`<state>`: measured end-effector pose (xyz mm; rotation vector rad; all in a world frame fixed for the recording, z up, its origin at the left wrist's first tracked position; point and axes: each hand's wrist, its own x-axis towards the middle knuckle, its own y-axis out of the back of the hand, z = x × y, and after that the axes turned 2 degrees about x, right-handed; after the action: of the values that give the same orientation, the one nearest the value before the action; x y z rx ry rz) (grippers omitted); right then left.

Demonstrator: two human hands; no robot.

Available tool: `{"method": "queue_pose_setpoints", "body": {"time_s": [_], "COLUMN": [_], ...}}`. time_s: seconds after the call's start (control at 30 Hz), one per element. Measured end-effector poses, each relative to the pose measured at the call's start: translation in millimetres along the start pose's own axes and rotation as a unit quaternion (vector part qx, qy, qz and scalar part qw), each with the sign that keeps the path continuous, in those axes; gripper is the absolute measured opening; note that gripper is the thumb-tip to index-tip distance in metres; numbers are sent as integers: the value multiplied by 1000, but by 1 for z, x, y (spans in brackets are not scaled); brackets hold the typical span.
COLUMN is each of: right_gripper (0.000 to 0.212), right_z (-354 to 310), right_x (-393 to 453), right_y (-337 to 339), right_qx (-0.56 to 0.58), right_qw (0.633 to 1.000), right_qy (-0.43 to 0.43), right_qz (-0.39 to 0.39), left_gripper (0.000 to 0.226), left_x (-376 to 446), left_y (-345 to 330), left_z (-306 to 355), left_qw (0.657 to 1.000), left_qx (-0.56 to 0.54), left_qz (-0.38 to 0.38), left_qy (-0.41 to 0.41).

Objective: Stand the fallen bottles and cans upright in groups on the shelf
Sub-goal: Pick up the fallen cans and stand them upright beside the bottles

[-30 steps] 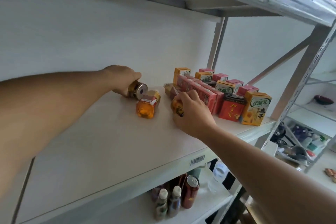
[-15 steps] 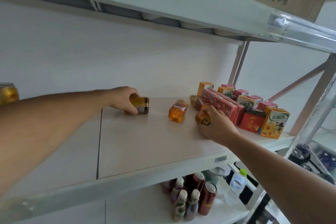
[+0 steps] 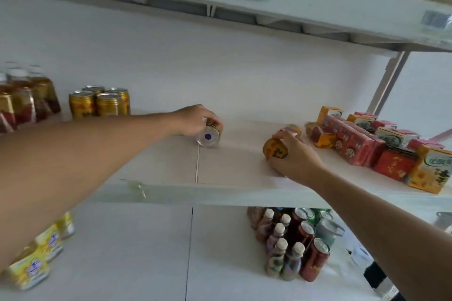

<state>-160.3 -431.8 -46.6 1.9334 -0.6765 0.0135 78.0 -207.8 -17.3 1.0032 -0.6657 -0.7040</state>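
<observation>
Left hand (image 3: pixel 193 119) is closed around a gold can (image 3: pixel 209 134), which is tipped with its silver bottom facing the camera, low over the middle shelf (image 3: pixel 171 193) near the board seam. Grip clamped on the can from above. Right hand (image 3: pixel 297 156) is wrapped over an orange bottle (image 3: pixel 275 149) lying on its side on the same shelf, its end turned toward the camera; grip clamped on it. A second fallen bottle (image 3: pixel 292 128) is seen just behind the right hand, mostly hidden. Four gold cans (image 3: pixel 99 102) are stood upright in a tight group at the left rear of the shelf, next to upright tea bottles (image 3: pixel 27 100). Drink cartons (image 3: pixel 367 139) are packed together at the right end. More bottles and red cans (image 3: pixel 293 244) are stood on the shelf below.
</observation>
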Motion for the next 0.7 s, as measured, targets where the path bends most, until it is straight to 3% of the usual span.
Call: {"method": "queue_pose_setpoints", "body": {"time_s": [0.07,0.13,0.27,0.33,0.43,0.53,0.7], "right_gripper": [61,61,73,77,57,39,55], "right_z": [-13,-25,-42,-46,-52,-51,-73], "right_x": [0,-1,4,13,20,28,40], "right_y": [-5,-10,-17,-16,-5,-3,-20], "right_qx": [8,8,-50,-125,-174,-105,124], "right_qw": [999,998,995,986,972,982,989], "right_qy": [20,39,56,54,53,43,-3], "right_qz": [-26,-44,-69,-96,-149,-150,-81], "left_gripper": [46,14,51,67,60,67,61], "left_x": [-13,-20,-25,-28,-42,-71,-136], "left_y": [-2,-10,-31,-28,-10,7,48], "left_z": [15,27,45,53,58,54,21], "left_qw": [995,989,975,960,943,934,936], "left_qx": [-55,-43,38,61,115,115,-1], "left_qz": [39,76,103,82,43,47,162], "left_qy": [72,119,195,260,311,334,312]}}
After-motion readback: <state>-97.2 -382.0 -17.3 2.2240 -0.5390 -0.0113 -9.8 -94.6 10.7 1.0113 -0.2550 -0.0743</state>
